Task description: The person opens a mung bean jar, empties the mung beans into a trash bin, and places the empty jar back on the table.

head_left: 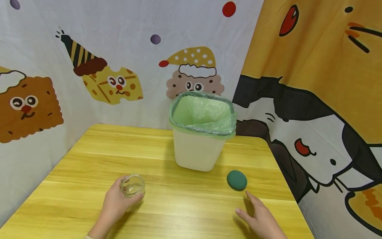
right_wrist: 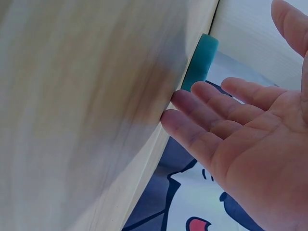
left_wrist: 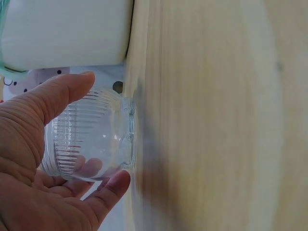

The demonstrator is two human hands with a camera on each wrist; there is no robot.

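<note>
A small clear glass jar (head_left: 132, 186), lidless and with ribbed sides, stands upright near the table's left front. My left hand (head_left: 117, 200) grips it, thumb on one side and fingers curled round the other; the left wrist view shows the jar (left_wrist: 103, 137) with its base right at the tabletop. On the right lies a round green lid (head_left: 237, 180), flat on the wood. Just in front of that lid is my right hand (head_left: 259, 215), fingers extended and thumb spread, holding nothing. In the right wrist view its fingertips are down at the table beside the lid (right_wrist: 201, 60).
A whitish bin (head_left: 197, 149) lined with a green plastic bag (head_left: 203, 129) stands at the table's back, between and beyond the hands. Cartoon-printed cloth (head_left: 128, 20) hangs behind and beside the wooden table (head_left: 119, 149).
</note>
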